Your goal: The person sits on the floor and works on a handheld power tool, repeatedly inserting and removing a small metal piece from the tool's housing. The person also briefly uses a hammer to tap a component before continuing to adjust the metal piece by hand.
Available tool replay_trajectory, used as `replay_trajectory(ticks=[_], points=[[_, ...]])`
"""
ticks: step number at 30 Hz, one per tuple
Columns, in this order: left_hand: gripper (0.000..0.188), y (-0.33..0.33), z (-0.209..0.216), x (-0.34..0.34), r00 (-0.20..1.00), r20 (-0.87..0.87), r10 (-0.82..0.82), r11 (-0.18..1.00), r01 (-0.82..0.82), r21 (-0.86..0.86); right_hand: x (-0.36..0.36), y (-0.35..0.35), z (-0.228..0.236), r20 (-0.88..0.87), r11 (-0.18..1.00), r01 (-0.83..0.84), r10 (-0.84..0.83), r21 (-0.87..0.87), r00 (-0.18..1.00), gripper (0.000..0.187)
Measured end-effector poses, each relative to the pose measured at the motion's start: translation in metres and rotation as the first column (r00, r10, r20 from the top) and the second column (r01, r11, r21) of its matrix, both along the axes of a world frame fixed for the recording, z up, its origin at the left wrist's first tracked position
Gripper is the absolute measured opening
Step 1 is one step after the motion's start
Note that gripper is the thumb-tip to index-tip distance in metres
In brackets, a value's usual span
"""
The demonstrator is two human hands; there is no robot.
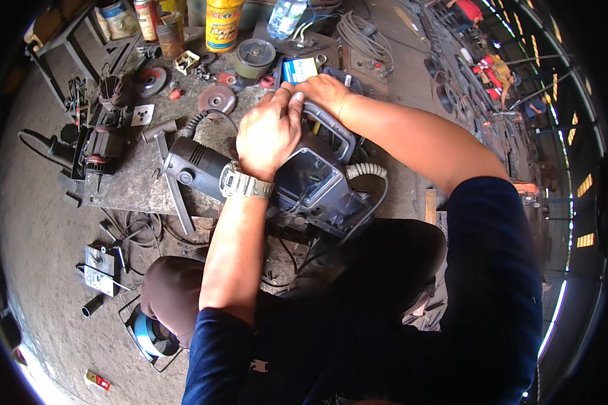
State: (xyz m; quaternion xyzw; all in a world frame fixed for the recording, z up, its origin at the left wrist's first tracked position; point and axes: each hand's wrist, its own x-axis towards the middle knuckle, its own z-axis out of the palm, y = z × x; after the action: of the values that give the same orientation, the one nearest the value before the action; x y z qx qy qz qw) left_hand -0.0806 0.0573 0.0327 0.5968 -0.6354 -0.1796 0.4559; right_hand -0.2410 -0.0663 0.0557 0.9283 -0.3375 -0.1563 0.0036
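Note:
A dark machine with a round motor [196, 165], a boxy housing [311, 175] and a grey carry handle [338, 131] lies tilted at the table edge before my knees. It looks like a magnetic drill. My left hand [269, 131], with a metal watch on its wrist, lies over the top of the machine, fingers bent down at its far side. There my right hand [325, 93] meets it, closed, just beyond the handle. What the fingertips of both hands hold is hidden. A small blue, white and yellow box [300, 69] sits right beyond them.
On the metal table lie grinding discs [217, 100], an angle grinder [103, 145] and a round tin [255, 61]. A yellow container [223, 25] and a clear bottle [287, 19] stand behind. Cable [365, 42] coils on the floor. Other people [496, 74] are far right.

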Motion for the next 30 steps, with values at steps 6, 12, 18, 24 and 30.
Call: replay_trajectory(ticks=[6,12,18,24,30], points=[[0.034,-0.008,-0.006,-0.007,0.999,-0.037,0.016,1.000,-0.016,-0.021,0.004,-0.009,0.001,-0.111,1.000,0.020,-0.021,-0.009,0.994,0.033],[0.037,-0.011,-0.011,0.002,0.988,-0.155,-0.018,0.999,0.012,-0.037,0.009,-0.012,-0.004,-0.021,0.997,0.072,-0.071,0.027,0.997,0.045],[0.047,-0.011,-0.020,0.021,0.946,-0.302,-0.118,0.978,0.163,0.128,-0.013,-0.019,0.008,0.161,0.994,0.039,-0.056,0.106,0.985,0.045],[0.046,-0.008,-0.016,0.022,0.902,-0.420,-0.097,0.992,0.123,0.034,-0.031,0.009,0.064,0.166,0.998,-0.064,0.061,0.010,0.984,0.054],[0.034,-0.012,-0.031,0.014,0.962,-0.262,-0.073,0.997,0.065,-0.040,0.016,0.045,0.066,0.630,0.993,-0.029,-0.049,0.113,0.775,0.051]])
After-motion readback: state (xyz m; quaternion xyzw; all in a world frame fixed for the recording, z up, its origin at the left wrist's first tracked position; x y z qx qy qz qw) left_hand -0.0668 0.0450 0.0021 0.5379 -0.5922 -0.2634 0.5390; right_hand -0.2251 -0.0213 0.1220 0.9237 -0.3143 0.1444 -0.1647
